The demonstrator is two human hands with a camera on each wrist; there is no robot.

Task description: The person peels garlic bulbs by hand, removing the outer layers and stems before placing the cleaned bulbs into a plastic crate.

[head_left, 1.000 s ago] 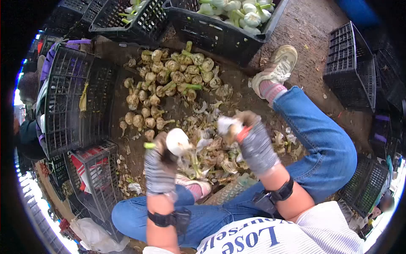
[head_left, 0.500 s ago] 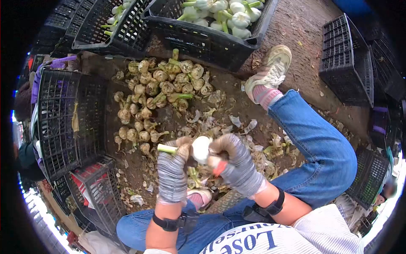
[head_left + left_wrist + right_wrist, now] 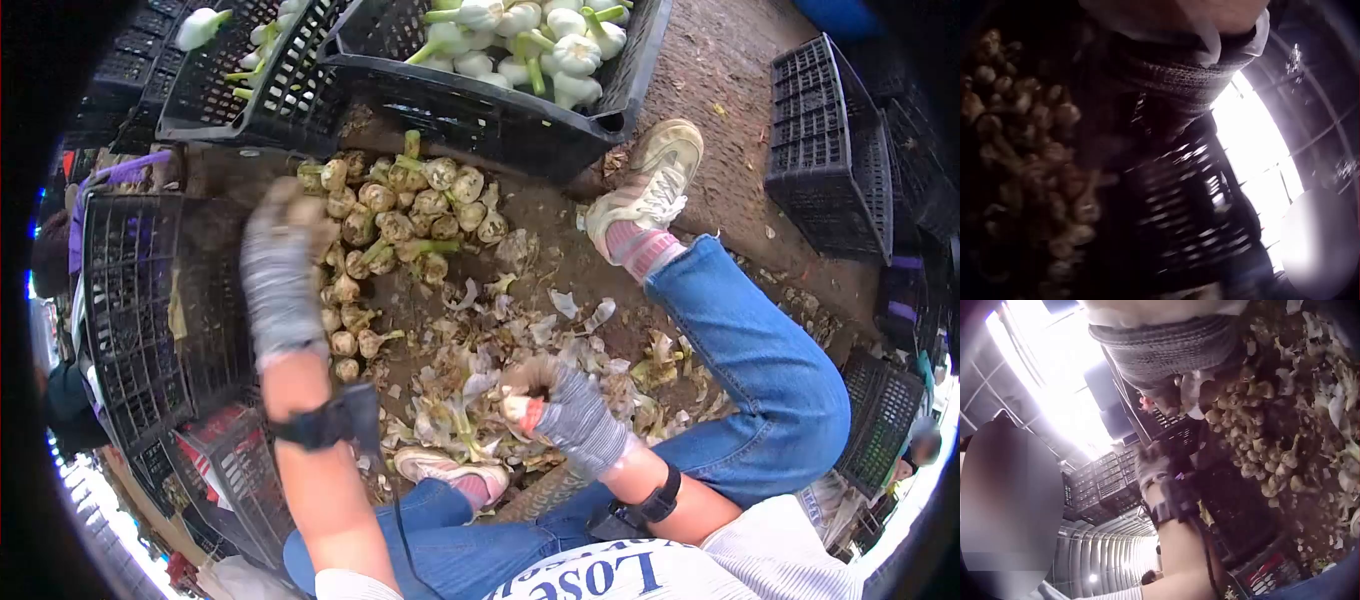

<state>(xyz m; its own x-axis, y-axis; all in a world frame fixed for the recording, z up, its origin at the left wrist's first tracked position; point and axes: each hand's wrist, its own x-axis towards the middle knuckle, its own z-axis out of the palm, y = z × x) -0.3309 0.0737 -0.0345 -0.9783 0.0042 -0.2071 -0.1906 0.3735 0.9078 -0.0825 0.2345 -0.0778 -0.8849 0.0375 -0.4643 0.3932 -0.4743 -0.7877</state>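
My left hand (image 3: 285, 255), in a grey glove and blurred, reaches out to the left beside the heap of unpeeled garlic bulbs (image 3: 395, 215); its fingers look loose, with nothing seen between them. Beyond it, a clean white garlic bulb (image 3: 196, 30) with a short green stem shows over the far left crates, apart from the hand. My right hand (image 3: 580, 415), gloved with a red-orange band at the thumb, hangs over the scattered garlic skins (image 3: 470, 385), fingers curled. In the right wrist view a white scrap (image 3: 1194, 394) shows by its fingers; I cannot tell whether they hold it.
A black crate (image 3: 470, 115) of clean garlic stands ahead, with a smaller garlic crate (image 3: 200, 130) to its left. A tall black crate (image 3: 125, 300) stands at the left, another crate (image 3: 825, 165) at the right. My shoe (image 3: 655, 185) rests on the dirt floor.
The white garlic bulb has left my hands and now shows at the far upper left. My left hand has swung forward and left; my right hand has stayed low over the skins.
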